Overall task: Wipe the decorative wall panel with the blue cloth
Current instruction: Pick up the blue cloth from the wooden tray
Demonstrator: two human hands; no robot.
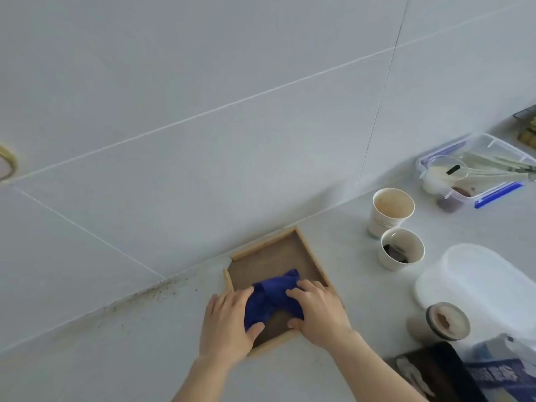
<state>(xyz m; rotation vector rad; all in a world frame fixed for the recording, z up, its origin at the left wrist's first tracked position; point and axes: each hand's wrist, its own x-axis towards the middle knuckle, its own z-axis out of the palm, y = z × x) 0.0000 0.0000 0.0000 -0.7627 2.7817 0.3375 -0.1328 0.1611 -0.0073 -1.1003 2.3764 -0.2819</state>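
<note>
Hands rest side by side on a crumpled dark blue cloth (272, 297), which lies inside a square brown panel with a light wooden frame (261, 265). The panel lies flat on the pale grey tabletop (145, 343), its far edge close to the tiled grey wall (203, 97). The left hand (227, 323) lies flat with fingers together on the left part of the cloth, and its thumb presses the cloth's near edge. The right hand (316, 309) covers the right part of the cloth with fingers bent over it and its thumb by the near frame. Small dark specks (150, 294) dot the line where wall meets tabletop, left of the panel. To the right stand a tall white paper cup (388, 210) and a shorter white paper cup with something dark inside (401, 248), just beside each other. Farther right is a clear plastic box with blue clips (478, 169) that holds pale spoons. Near the right edge sit a cloudy white plastic tub (478, 282) and a small round jar (446, 320).
</note>
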